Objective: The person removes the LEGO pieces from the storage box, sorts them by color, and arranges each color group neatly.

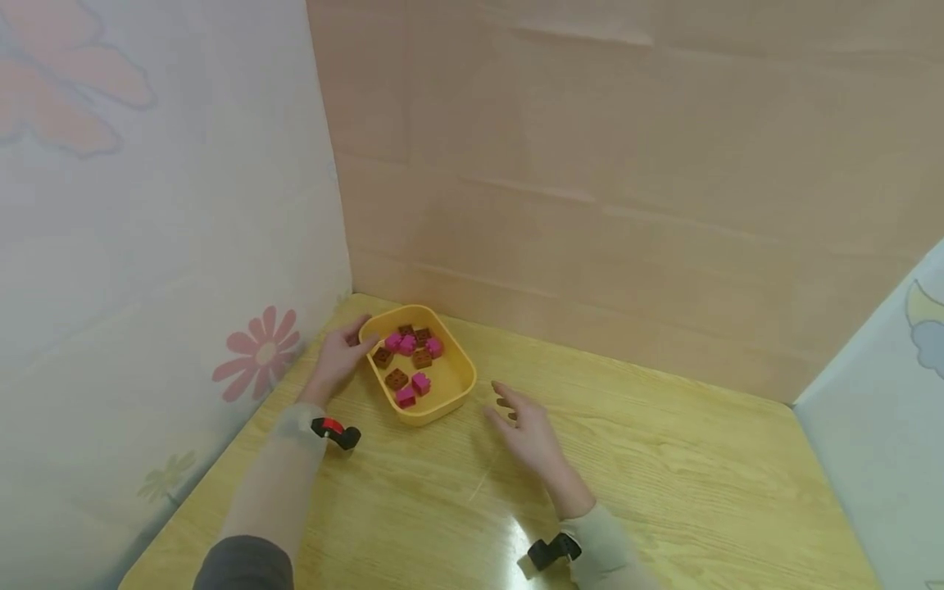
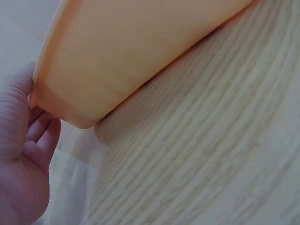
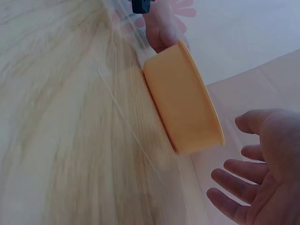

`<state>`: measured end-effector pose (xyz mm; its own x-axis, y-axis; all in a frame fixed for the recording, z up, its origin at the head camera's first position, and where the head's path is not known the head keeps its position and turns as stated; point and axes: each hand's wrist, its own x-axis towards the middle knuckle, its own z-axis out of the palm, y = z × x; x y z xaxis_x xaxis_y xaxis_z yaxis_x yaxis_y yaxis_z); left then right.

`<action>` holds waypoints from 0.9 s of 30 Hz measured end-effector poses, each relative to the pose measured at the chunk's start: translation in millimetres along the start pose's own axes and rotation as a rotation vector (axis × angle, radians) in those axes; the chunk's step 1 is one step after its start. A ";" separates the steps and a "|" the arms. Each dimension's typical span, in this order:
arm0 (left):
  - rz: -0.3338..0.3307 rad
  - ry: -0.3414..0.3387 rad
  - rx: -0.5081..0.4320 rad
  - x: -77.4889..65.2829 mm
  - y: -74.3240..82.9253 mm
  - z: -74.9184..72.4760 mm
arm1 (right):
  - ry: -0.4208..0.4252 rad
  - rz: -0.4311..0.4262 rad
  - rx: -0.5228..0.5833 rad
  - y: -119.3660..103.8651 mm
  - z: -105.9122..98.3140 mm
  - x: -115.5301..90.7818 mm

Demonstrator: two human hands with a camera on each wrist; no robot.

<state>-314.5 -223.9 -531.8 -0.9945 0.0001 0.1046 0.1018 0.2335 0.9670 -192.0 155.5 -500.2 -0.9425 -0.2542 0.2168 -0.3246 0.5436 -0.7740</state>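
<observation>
A yellow plastic tub (image 1: 451,400) stands on the wooden table near its far left corner. Inside lie several pink toy bricks (image 1: 421,383) and several brown toy bricks (image 1: 397,378), loosely scattered. My left hand (image 1: 341,358) grips the tub's left rim, thumb over the edge and fingers against the outer wall, as the left wrist view shows with the hand (image 2: 23,150) at the rim. To the right of the tub, my right hand (image 1: 533,433) hovers over the table with its fingers spread and relaxed, holding nothing. In the right wrist view a gap separates that hand (image 3: 276,164) from the tub (image 3: 183,103).
A beige papered wall (image 1: 590,205) rises behind the table (image 1: 664,459). White panels with printed flowers (image 1: 266,353) and other pictures stand at the left and right sides. Each wrist carries a strapped black camera mount (image 1: 553,551).
</observation>
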 end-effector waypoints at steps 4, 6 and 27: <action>0.004 0.013 -0.001 -1.5 -1.4 3.5 | -0.008 0.021 0.041 -2.3 9.4 4.7; 0.007 0.028 0.009 -1.8 -2.0 5.0 | -0.009 0.044 0.057 -4.1 13.0 6.5; -0.003 0.149 0.075 -38.3 13.2 48.3 | 0.115 0.138 0.094 6.9 14.5 16.4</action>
<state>-276.2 -173.8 -534.3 -0.9798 -0.1433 0.1399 0.0907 0.3053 0.9479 -208.6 143.6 -510.6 -0.9821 -0.0866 0.1673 -0.1882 0.4885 -0.8520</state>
